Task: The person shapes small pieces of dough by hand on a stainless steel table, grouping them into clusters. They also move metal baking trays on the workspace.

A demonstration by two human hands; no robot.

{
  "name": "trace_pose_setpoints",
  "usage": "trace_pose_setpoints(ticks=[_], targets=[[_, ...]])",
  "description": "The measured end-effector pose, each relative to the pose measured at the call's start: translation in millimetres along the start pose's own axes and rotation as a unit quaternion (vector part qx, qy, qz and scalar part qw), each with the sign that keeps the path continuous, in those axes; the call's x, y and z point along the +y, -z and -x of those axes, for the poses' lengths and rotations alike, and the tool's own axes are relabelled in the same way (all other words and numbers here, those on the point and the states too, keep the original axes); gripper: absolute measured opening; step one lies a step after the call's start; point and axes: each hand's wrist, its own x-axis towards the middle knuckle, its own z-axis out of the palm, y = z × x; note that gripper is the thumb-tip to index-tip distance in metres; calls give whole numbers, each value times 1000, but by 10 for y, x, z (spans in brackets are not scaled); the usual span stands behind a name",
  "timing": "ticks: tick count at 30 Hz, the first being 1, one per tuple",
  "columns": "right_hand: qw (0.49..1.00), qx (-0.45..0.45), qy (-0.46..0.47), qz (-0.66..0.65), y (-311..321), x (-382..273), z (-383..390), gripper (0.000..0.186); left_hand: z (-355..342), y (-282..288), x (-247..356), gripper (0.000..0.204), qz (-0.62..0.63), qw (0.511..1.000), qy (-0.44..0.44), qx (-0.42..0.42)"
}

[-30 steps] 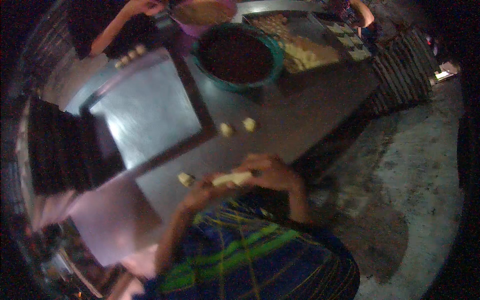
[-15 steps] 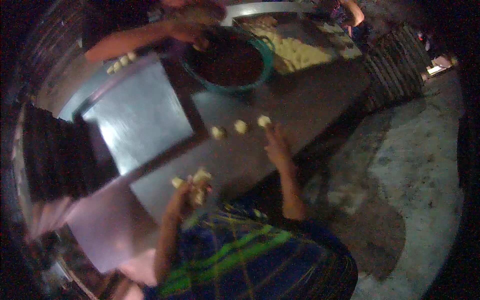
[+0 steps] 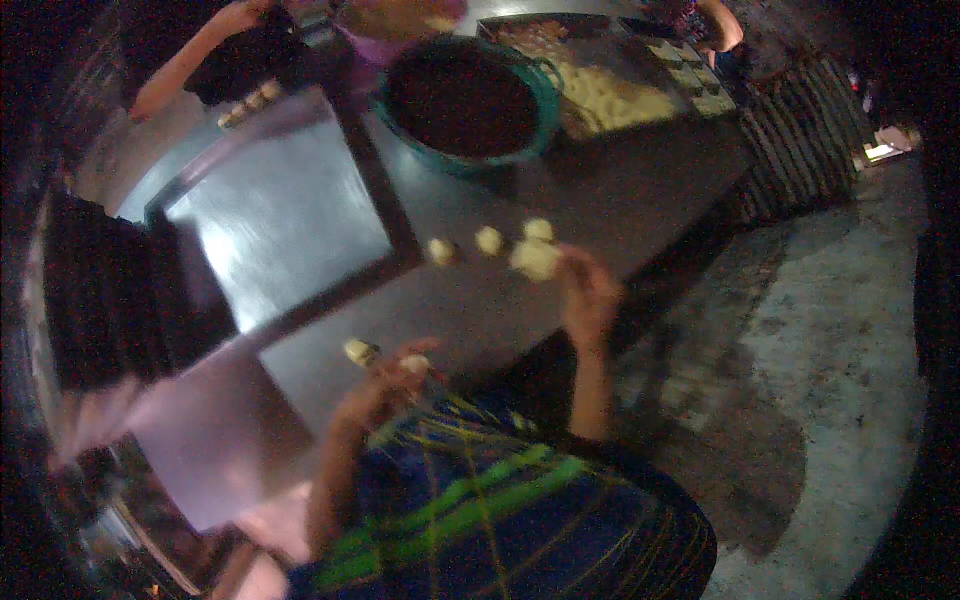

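Observation:
My right hand [image 3: 592, 295] pinches a flattened piece of pale dough [image 3: 534, 261] just above the table. Beyond that piece lies a dough ball [image 3: 538, 230], partly overlapped by it in view. Two more dough balls, a middle one [image 3: 489, 240] and a left one [image 3: 440, 250], continue the row. Nearer to me, my left hand [image 3: 385, 388] is curled with a small lump of dough [image 3: 414, 364] at its fingers; blur softens the grip. Right beside its fingertips sits another dough piece [image 3: 360, 351] on the table.
A teal basin [image 3: 548, 115] of dark filling stands beyond the row. A tray of pale pieces [image 3: 615, 100] is behind it. At left lies a shiny metal tray [image 3: 290, 215], with small dough balls [image 3: 250, 103] past it. Another person's arm [image 3: 195, 60] reaches in at far left.
My right hand has drawn back from the far-right ball and now holds flattened dough. Less dough shows in my left hand. The other person's arm has withdrawn from the basin toward the left.

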Motion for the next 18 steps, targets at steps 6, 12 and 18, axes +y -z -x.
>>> trace_pose_setpoints(ticks=[6,12,18], targets=[[945,148,71,282,250,881,65,24,-70,-55,-70,89,20,998,-59,20],[937,-343,55,35,-630,-99,305,50,-69,108,244,108,-82,995,-49,-10],[817,-570,88,-11,-986,22,428,45,-192,383,318,115,-128,986,32,-97]])
